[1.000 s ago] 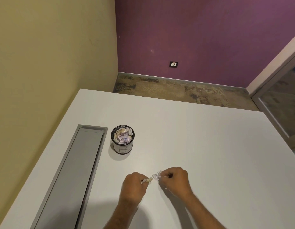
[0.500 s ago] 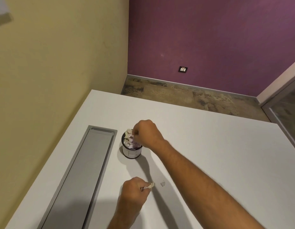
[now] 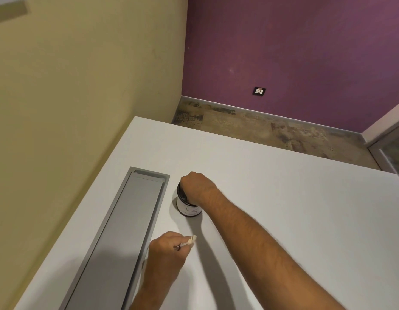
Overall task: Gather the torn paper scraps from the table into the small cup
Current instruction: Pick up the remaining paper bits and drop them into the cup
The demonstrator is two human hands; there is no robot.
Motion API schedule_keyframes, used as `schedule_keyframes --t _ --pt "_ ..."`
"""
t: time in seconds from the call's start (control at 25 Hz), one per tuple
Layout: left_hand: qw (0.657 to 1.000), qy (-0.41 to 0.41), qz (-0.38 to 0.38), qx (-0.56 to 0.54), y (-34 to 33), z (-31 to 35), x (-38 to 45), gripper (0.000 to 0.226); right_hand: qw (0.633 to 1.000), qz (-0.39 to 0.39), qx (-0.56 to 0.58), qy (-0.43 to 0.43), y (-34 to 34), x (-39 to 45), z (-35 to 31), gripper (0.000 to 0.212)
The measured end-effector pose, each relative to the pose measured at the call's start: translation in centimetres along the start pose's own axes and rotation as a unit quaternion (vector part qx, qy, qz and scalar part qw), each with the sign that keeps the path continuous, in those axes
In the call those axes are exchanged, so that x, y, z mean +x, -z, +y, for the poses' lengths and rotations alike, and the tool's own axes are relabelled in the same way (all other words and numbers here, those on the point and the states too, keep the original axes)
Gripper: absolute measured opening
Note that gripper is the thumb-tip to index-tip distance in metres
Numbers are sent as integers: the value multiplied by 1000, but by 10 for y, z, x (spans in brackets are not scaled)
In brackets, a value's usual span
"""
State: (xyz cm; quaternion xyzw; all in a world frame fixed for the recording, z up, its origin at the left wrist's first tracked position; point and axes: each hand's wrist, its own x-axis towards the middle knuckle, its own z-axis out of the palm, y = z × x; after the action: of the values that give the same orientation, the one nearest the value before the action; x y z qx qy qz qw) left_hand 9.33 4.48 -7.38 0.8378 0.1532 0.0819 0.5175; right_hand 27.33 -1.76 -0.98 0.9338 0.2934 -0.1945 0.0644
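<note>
The small dark cup (image 3: 190,210), with a white label marked "B", stands on the white table (image 3: 294,198) beside the grey hatch. My right hand (image 3: 197,187) sits on top of the cup, knuckles up, fingertips pushed down into its mouth. The scraps inside and anything in those fingers are hidden. Nearer to me, my left hand (image 3: 168,253) pinches a crumpled cream paper scrap (image 3: 191,239) just above the table. My right forearm crosses the table between them and covers the surface beneath it.
A long grey recessed hatch (image 3: 127,220) runs along the table's left side, close to the cup. A yellow wall stands to the left and a purple wall behind. The table's far edge drops to a patterned floor.
My right hand has dropped from just above the cup onto its mouth, fingers now inside. The loose scrap seen on the table is now hidden by my forearm. The left hand still holds its scrap.
</note>
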Motion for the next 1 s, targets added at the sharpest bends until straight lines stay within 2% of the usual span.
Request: schedule_keyframes --t 0.32,0.44,0.6,0.72,0.84,1.0 --pt "997 21 32 -62 24 11 24 19 998 -51 -26 5 6 0 -2 24" --pt "998 20 51 -36 36 28 44 9 997 -65 -29 18 15 -5 0 22" --pt "998 -36 48 29 50 60 71 4 1000 11 9 26 23 -20 2 15" --pt "997 -26 37 60 52 76 90 6 995 33 95 15 28 -32 9 12" --pt "991 -29 1 130 49 86 105 1 975 81 204 -29 35 -47 24 22" --pt "966 -28 -72 247 33 94 120 14 936 202 280 -71 31 -70 44 29"
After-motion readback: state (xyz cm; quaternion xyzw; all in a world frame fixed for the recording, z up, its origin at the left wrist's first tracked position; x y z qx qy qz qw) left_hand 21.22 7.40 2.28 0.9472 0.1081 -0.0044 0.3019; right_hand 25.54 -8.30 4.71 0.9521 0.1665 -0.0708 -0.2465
